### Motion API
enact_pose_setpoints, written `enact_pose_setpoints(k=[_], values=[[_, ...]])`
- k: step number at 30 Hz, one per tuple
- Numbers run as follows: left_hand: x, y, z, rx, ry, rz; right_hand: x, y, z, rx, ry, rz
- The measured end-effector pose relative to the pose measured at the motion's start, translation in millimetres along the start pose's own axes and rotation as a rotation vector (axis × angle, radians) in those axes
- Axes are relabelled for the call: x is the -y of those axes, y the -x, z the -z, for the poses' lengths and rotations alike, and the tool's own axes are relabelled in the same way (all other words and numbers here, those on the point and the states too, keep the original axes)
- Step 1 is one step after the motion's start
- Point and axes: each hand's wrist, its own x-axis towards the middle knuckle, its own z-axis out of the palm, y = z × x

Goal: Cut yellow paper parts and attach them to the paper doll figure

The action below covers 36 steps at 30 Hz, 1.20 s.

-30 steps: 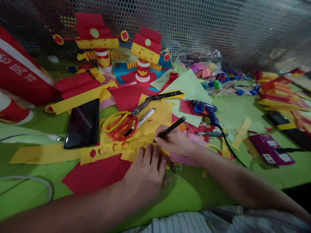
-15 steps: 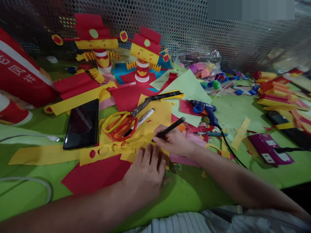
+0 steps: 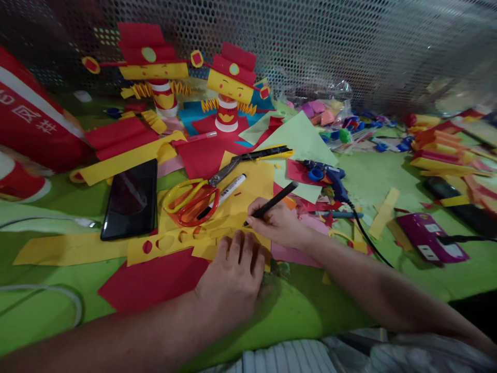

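Observation:
My right hand [image 3: 277,223] is closed around a black pen [image 3: 275,200], its tip at the yellow paper just beyond my left fingertips. My left hand [image 3: 235,274] lies on the yellow paper, palm down, fingers stretched out and slightly bent. Left of it is a yellow paper strip [image 3: 166,244] with round holes cut in it, overlapping a red paper sheet [image 3: 155,280]. Scissors [image 3: 217,181] with one yellow and one orange-red handle rest on a larger yellow sheet [image 3: 256,176]. A white marker [image 3: 229,191] lies partly under their handles.
A black phone [image 3: 131,202] lies at left. Two paper figures with red hats [image 3: 229,83] [image 3: 153,67] stand at the back. Right of my hands are a blue glue gun [image 3: 330,178] with a cord and a purple power socket [image 3: 433,238]. A red bag [image 3: 39,114] leans at far left.
The pen has shifted very slightly to the right and stands a little more upright, with my right hand around it. My left hand stays in place on the paper.

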Motion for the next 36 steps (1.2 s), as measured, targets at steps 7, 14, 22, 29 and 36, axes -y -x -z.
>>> enact_pose_setpoints(k=[7, 14, 22, 29, 36], values=[[-0.5, -0.6, -1.0, -0.029, -0.009, -0.004, -1.0, 0.9, 0.5, 0.022, 0.011, 0.016], [-0.5, 0.0, -0.2, -0.005, -0.009, -0.001, -2.0, 1.1, 0.0, 0.004, 0.069, 0.047], [-0.9, -0.1, 0.0, 0.011, 0.000, 0.000, -0.8, 0.9, -0.7, 0.000, 0.054, 0.020], [0.0, -0.6, 0.5, -0.002, -0.013, -0.009, -1.1, 0.6, -1.2, 0.002, 0.087, 0.011], [-0.3, -1.4, 0.5, -0.008, -0.023, -0.008, -0.8, -0.1, -1.6, -0.012, 0.090, 0.059]])
